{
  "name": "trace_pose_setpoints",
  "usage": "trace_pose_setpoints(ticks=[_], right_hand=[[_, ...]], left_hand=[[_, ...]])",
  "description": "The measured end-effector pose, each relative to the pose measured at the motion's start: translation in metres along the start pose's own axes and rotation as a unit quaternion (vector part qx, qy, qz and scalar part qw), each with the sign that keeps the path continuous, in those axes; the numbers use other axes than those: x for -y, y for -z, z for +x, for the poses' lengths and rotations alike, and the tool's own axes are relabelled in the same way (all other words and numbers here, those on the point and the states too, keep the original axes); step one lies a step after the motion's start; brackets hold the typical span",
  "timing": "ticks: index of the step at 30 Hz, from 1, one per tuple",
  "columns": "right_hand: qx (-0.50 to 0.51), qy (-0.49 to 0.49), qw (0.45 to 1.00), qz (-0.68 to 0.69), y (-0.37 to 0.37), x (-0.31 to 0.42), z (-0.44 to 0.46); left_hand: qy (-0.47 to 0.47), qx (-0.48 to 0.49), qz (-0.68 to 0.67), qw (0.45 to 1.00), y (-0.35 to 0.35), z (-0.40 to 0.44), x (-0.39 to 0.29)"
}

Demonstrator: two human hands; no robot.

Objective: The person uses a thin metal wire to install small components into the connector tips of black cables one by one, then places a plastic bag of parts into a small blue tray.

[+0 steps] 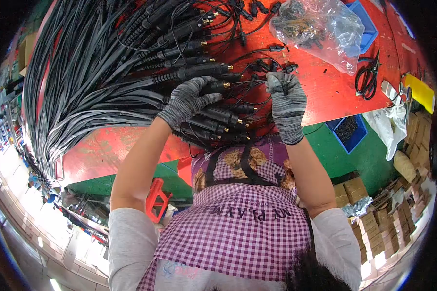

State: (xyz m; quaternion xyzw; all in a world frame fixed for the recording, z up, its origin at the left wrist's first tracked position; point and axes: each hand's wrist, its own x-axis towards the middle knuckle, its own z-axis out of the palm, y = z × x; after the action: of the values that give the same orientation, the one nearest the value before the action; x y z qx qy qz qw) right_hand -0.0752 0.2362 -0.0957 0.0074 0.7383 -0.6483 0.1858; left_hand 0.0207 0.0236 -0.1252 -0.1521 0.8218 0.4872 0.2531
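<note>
My left hand [189,100], in a grey striped glove, is wrapped round a black cable handle [215,87] with a brass tip pointing right. My right hand [285,92], gloved the same way, is pinched closed to the right of that tip. A thin wire [247,82] runs between the brass tip and my right fingers; its far end is hidden in them. Several more black handles with brass tips [223,116] lie above and below my left hand. Thin black leads with small connectors [277,48] lie behind my right hand.
A thick bundle of black cables [77,72] spreads over the left of the red table [332,99]. At the back right are a clear bag of small parts [320,31], a blue tray [366,24] and black scissors [368,80]. A blue bin [347,131] sits below the table edge.
</note>
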Motion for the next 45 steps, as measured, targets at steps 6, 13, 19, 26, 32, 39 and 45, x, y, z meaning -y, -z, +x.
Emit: trace_pose_setpoints(ticks=[6,13,19,26,32,39,45], right_hand=[[0.008,-0.018,1.0,-0.006,-0.005,0.002,-0.003],[0.025,-0.029,0.999,0.008,-0.013,0.003,0.002],[0.087,0.101,0.987,-0.085,-0.011,0.007,0.01],[0.108,-0.068,0.992,-0.003,-0.052,-0.024,-0.013],[0.093,-0.053,0.994,-0.004,-0.035,-0.021,0.007],[0.001,-0.063,0.991,0.115,0.039,-0.003,0.026],[0.025,-0.098,0.994,0.05,0.049,-0.018,0.002]], left_hand=[[-0.006,0.002,0.019,1.0,0.002,0.0,-0.001],[-0.004,-0.003,0.029,1.0,0.003,0.0,-0.007],[-0.002,-0.009,0.047,0.999,0.004,-0.002,-0.01],[-0.017,-0.024,0.047,0.998,-0.006,0.001,0.008],[-0.062,-0.161,0.266,0.949,-0.014,0.003,-0.007],[0.047,-0.21,0.351,0.911,-0.019,0.004,-0.038],[-0.069,-0.071,0.272,0.957,-0.003,-0.019,-0.024]])
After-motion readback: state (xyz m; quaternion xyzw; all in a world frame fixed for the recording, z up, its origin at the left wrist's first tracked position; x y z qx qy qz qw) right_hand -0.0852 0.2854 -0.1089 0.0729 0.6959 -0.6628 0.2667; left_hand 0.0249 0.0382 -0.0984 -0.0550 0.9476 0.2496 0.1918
